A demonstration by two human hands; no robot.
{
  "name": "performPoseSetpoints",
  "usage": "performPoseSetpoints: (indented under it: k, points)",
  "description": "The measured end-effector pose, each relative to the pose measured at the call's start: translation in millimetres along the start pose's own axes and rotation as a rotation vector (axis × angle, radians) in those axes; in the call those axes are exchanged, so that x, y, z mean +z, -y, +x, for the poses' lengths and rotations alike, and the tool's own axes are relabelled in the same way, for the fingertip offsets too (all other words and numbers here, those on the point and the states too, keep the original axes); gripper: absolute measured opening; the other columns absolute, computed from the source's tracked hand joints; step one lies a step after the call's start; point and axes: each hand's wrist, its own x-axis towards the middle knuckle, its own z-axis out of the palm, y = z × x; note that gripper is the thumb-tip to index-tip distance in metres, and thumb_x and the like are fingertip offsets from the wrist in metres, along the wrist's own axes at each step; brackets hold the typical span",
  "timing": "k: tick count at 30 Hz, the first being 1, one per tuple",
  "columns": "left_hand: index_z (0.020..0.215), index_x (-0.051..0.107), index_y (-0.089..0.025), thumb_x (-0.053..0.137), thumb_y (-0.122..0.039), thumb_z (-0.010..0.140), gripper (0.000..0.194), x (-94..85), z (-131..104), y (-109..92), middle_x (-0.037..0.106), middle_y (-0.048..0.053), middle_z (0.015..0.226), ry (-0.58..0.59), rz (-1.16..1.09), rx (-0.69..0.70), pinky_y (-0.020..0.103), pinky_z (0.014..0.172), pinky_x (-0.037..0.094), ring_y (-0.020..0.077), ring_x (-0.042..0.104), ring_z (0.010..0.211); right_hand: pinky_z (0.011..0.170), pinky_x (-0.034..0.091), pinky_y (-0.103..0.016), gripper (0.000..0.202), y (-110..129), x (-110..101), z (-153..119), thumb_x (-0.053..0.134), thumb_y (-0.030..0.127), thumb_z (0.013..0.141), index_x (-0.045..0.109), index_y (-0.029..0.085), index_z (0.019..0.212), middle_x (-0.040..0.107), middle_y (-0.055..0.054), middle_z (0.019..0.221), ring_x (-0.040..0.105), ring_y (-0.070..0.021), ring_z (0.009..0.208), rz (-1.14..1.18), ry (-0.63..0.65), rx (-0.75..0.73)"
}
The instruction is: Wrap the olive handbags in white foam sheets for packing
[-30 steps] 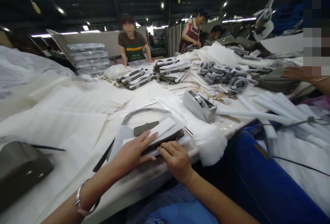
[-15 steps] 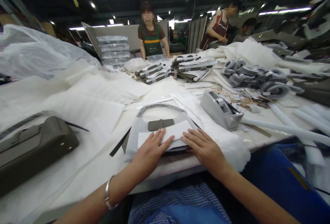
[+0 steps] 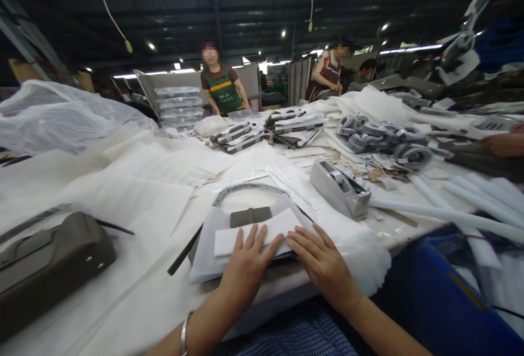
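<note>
On white padding (image 3: 227,241), both hands (image 3: 248,260) (image 3: 323,260) flat

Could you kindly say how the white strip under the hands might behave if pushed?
The white strip looks thin, so it is probably light and may bend. It might slide too, as no tape shows holding it to the wrapping beneath.

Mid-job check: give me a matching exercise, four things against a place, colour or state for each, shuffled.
1. Left hand
2. Tape dispenser
3. Bag
4. Bin

A. Blue, at the lower right of the picture
B. Resting on the white strip
C. Olive-brown with gold-coloured studs, at the left of the picture
D. Grey, standing on the table

Right pairs: 1-B, 2-D, 3-C, 4-A
</note>
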Motion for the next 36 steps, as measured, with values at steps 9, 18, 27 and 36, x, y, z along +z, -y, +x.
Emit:
performPoseSetpoints:
  k: [9,18,27,36]
  points:
    - [0.155,0.024,-0.029,0.05,-0.003,0.09,0.075,7.0,-6,4,0.049,0.012,0.149,-0.072,0.003,0.029,0.06,0.105,0.044,0.0372,0.045,0.137,0.069,0.063,-0.041,0.027,19,-27,-36,0.06,0.044,0.091,0.065,0.024,0.108,0.077,-0.007,0.086,0.075,-0.0267,0.074,0.637,0.145,0.993]
    - [0.154,0.027,-0.025,0.044,-0.009,0.095,0.064,14.5,-11,11,0.049,0.011,0.149,-0.208,0.105,0.082,0.054,0.104,0.048,0.0339,0.048,0.135,0.104,0.049,-0.048,0.045,28,-28,8,0.071,0.047,0.081,0.067,0.022,0.118,0.069,-0.01,0.123,0.067,-0.027,0.111,1.386,-0.027,1.342]
    - [0.155,0.027,-0.021,0.04,-0.012,0.093,0.064,16.5,-22,21,0.039,0.014,0.155,-0.302,0.141,0.064,0.051,0.109,0.045,0.0328,0.039,0.141,0.103,0.048,-0.045,0.033,36,-29,38,0.066,0.038,0.087,0.069,0.022,0.116,0.073,-0.007,0.11,0.067,-0.0252,0.106,1.494,-0.028,1.217]
    - [0.157,0.018,-0.022,0.039,-0.017,0.097,0.064,8.3,-23,38,0.04,0.011,0.155,-0.366,0.009,-0.032,0.047,0.109,0.047,0.0296,0.042,0.14,0.092,0.057,-0.039,0.03,-24,-33,36,0.055,0.018,0.092,0.071,0.024,0.117,0.075,-0.006,0.106,0.07,-0.0224,0.099,0.638,0.106,0.621]
